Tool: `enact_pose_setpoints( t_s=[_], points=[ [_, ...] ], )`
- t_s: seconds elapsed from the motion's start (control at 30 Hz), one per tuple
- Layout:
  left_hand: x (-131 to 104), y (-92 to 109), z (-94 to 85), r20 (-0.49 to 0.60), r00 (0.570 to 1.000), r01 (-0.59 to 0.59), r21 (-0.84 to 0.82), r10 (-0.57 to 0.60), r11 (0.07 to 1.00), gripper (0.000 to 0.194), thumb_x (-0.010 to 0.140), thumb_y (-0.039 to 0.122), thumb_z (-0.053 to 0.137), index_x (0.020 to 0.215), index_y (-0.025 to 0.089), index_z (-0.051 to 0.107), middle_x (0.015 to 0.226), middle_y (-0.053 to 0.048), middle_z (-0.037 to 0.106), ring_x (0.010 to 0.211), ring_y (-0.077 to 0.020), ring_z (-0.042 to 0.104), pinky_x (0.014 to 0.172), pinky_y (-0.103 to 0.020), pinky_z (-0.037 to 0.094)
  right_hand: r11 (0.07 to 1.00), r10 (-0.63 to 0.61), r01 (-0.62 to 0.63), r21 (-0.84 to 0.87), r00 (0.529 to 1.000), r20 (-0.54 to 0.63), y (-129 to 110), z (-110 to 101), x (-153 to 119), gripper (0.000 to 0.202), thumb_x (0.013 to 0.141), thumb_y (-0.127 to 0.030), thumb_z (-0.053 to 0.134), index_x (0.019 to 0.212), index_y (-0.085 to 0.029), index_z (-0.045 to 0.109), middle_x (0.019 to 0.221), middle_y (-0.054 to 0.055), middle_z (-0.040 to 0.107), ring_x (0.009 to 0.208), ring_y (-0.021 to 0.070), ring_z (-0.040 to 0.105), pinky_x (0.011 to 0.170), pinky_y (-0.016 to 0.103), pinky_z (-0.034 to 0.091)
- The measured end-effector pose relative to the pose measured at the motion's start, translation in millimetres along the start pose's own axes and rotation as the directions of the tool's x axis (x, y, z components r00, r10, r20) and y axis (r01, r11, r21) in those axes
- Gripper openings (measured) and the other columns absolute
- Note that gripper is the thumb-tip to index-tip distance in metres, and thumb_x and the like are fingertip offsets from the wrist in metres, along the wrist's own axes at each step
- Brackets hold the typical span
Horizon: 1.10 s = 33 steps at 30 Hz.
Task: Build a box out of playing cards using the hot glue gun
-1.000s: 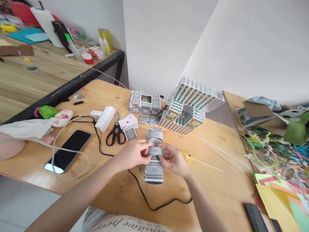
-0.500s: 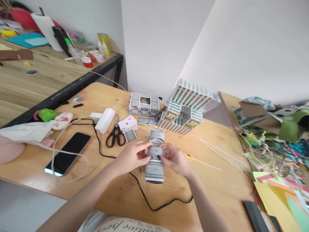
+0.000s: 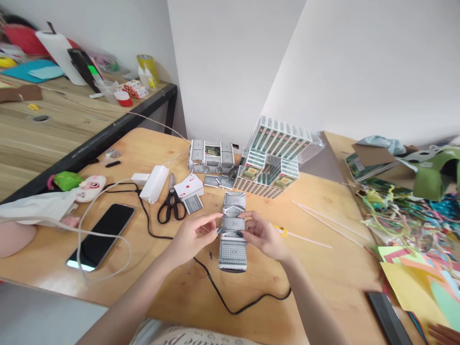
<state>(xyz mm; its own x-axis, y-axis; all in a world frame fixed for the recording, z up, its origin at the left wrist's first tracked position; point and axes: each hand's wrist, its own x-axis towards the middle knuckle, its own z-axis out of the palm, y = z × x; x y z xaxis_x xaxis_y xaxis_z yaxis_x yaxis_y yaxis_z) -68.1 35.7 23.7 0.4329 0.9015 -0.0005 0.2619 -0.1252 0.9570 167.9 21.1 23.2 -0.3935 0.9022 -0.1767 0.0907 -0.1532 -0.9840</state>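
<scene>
A long piece built of grey-patterned playing cards [image 3: 233, 254] lies on the wooden table in front of me, with a narrower middle section. My left hand [image 3: 196, 234] is at its left side; thumb and index finger are apart, their tips beside the middle section. My right hand [image 3: 261, 235] grips the right edge of that section between thumb and curled fingers. Beyond it sit loose playing cards [image 3: 194, 203] and black-handled scissors [image 3: 172, 203]. A second card-built piece [image 3: 210, 158] stands farther back, beside stacked card boxes [image 3: 271, 165].
To the left lie a phone [image 3: 102, 235], a white power adapter [image 3: 154, 184] and cables. A yellow glue tube [image 3: 280, 231] and white sticks [image 3: 327, 220] are to the right. Coloured paper [image 3: 413, 287] and a black case [image 3: 384, 316] border the right side. Another person's fingers [image 3: 445, 333] show at bottom right.
My left fingertips have drawn slightly left, away from the card piece. My right hand stays on its edge. The view has shifted slightly, and another person's fingers have appeared at bottom right.
</scene>
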Motion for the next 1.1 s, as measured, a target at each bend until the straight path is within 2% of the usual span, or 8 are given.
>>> enact_pose_setpoints(
  t_s=[0.17,0.27,0.4,0.57,0.73,0.83,0.93,1.1],
  points=[
    [1.8,2.7,6.4,0.036,0.998,-0.046,-0.019,0.047,0.999,0.035,0.085,0.025,0.056,0.119,0.021,0.059,0.088,-0.002,0.059,0.080,-0.0133,0.060,0.073,-0.026,0.054,0.998,-0.056,0.057,0.031,0.998,-0.024,2.3,3.1,-3.3,0.048,0.086,-0.037,0.063,0.125,-0.023,0.040,0.067,-0.006,0.051,0.055,0.0082,0.047,0.051,0.021,0.036],
    [-3.2,6.8,6.3,0.016,0.996,-0.083,0.033,0.082,0.996,0.037,0.084,0.021,0.057,0.121,0.022,0.058,0.091,-0.002,0.057,0.076,-0.0122,0.060,0.072,-0.027,0.055,0.990,-0.079,0.084,0.113,0.995,-0.053,3.6,7.0,-6.2,0.055,0.085,-0.036,0.063,0.130,-0.026,0.034,0.074,-0.004,0.057,0.060,0.0098,0.053,0.055,0.023,0.045],
    [-13.6,13.8,4.7,0.027,0.991,-0.135,0.168,0.132,0.977,0.044,0.078,0.019,0.065,0.121,0.025,0.058,0.105,-0.004,0.055,0.081,-0.0125,0.060,0.078,-0.028,0.054,0.970,-0.030,0.062,0.233,0.990,-0.137,5.5,17.6,-13.3,0.059,0.082,-0.038,0.067,0.128,-0.031,0.032,0.084,-0.001,0.060,0.070,0.0132,0.059,0.060,0.028,0.054],
    [-24.1,19.9,6.0,0.058,0.989,-0.145,0.239,0.135,0.960,0.037,0.074,0.024,0.072,0.110,0.024,0.064,0.109,-0.005,0.055,0.100,-0.0188,0.059,0.089,-0.032,0.053,0.943,0.092,0.004,0.332,0.957,-0.274,5.2,36.9,-25.9,0.046,0.080,-0.043,0.068,0.112,-0.029,0.038,0.075,-0.004,0.063,0.060,0.0115,0.057,0.058,0.026,0.051],
    [-30.7,20.8,5.3,0.131,0.978,-0.193,0.284,0.161,0.939,0.034,0.076,0.022,0.070,0.110,0.025,0.065,0.116,-0.005,0.056,0.105,-0.0186,0.059,0.091,-0.030,0.053,0.921,0.191,-0.098,0.377,0.957,-0.217,-0.1,53.7,-30.6,0.034,0.083,-0.048,0.062,0.104,-0.021,0.056,0.074,-0.001,0.064,0.063,0.0125,0.057,0.063,0.026,0.048],
    [-32.8,22.5,0.5,0.165,0.972,-0.214,0.349,0.165,0.912,0.033,0.078,0.022,0.069,0.110,0.025,0.065,0.118,-0.004,0.056,0.105,-0.0182,0.059,0.092,-0.029,0.051,0.935,0.171,-0.090,0.343,0.962,-0.214,-2.8,60.5,-28.4,0.032,0.085,-0.048,0.060,0.098,-0.020,0.063,0.075,0.000,0.063,0.060,0.0112,0.053,0.057,0.023,0.043],
    [-33.9,25.9,-5.3,0.174,0.977,-0.187,0.425,0.123,0.886,0.035,0.079,0.023,0.067,0.113,0.024,0.063,0.117,-0.004,0.055,0.103,-0.0183,0.060,0.091,-0.031,0.051,0.945,0.148,-0.081,0.317,0.970,-0.195,-5.2,65.1,-25.5,0.034,0.087,-0.049,0.057,0.104,-0.021,0.065,0.074,-0.001,0.063,0.057,0.0108,0.051,0.054,0.023,0.040],
    [-36.3,28.7,-10.3,0.151,0.986,-0.132,0.490,0.065,0.861,0.040,0.077,0.028,0.068,0.116,0.023,0.059,0.112,-0.004,0.055,0.099,-0.0193,0.060,0.088,-0.034,0.051,0.969,0.089,-0.034,0.247,0.972,-0.217,-7.7,70.6,-23.2,0.032,0.089,-0.046,0.055,0.108,-0.023,0.066,0.092,0.001,0.069,0.074,0.0140,0.060,0.065,0.024,0.046]
  ],
)
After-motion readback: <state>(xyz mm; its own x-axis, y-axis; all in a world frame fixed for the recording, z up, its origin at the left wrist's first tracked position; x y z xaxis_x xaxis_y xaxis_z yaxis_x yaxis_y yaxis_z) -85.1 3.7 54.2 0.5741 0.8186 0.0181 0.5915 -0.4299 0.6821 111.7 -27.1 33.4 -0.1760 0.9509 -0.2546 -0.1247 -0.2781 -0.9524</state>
